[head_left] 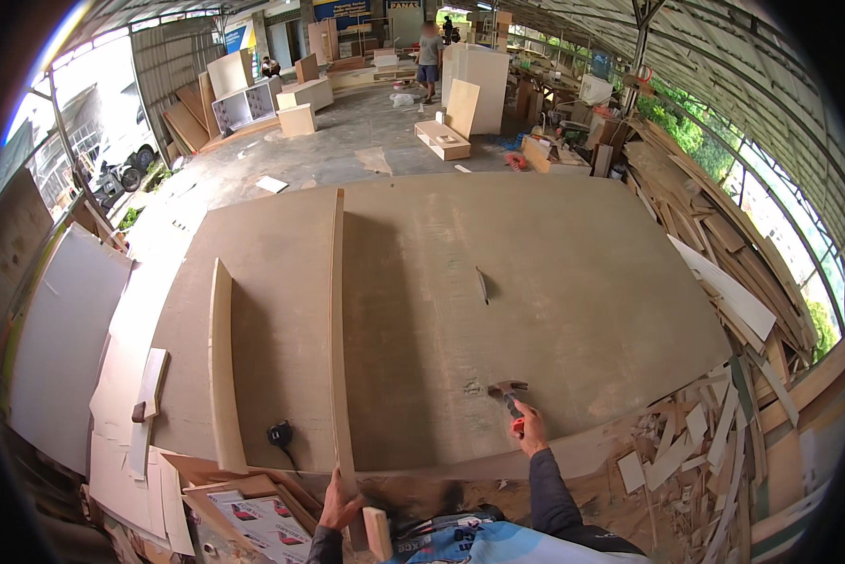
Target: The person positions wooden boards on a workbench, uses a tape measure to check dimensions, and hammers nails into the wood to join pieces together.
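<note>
My right hand (pixel 532 430) is closed round the handle of a claw hammer (pixel 508 388), its head low over the large brown panel (pixel 554 282) near its front edge. At the panel's near edge, my left hand (pixel 340 503) grips the near end of a long wooden board (pixel 339 329), which stands on edge across the panel. Close by that hand is the end of a pale wood piece (pixel 377 534). A shorter board (pixel 222 367) stands on edge further left. Between the two boards lies a black tape measure (pixel 280 434). A small slim pointed object (pixel 482 285) rests mid-panel.
Offcuts (pixel 672 442) lie heaped at the near right, and long planks (pixel 723 226) are stacked beyond. White sheets (pixel 65 338) lean at the left. Cabinet boxes (pixel 476 89) and a person (pixel 429 61) stand on the workshop floor at the back.
</note>
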{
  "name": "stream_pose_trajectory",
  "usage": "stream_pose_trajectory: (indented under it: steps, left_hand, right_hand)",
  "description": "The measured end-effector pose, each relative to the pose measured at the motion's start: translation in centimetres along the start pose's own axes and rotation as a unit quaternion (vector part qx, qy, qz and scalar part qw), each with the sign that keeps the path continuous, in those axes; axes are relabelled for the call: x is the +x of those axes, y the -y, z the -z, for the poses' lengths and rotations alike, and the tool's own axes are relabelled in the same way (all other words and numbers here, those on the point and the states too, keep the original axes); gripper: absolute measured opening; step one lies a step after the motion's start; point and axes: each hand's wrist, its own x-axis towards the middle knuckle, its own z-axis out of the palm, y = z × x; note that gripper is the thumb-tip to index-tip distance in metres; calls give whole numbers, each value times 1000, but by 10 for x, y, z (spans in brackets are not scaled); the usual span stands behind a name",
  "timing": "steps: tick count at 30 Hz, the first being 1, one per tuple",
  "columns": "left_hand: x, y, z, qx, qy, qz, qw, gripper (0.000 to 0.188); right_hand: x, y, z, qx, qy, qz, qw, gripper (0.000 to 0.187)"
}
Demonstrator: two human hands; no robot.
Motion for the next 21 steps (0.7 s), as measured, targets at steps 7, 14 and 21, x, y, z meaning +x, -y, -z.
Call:
stream_pose_trajectory:
  steps: [7,14,21]
  left_hand:
    - [46,4,-97,118,-51,25,991,114]
    - [60,-8,-153,293,-81,91,948,115]
    - [62,7,-164,352,-77,82,929,111]
  right_hand:
    - [11,15,61,-275,-2,171,946,32]
    - [5,4,69,-497,-172,412,744,42]
    - [2,2,57,-496,-210,386,749,42]
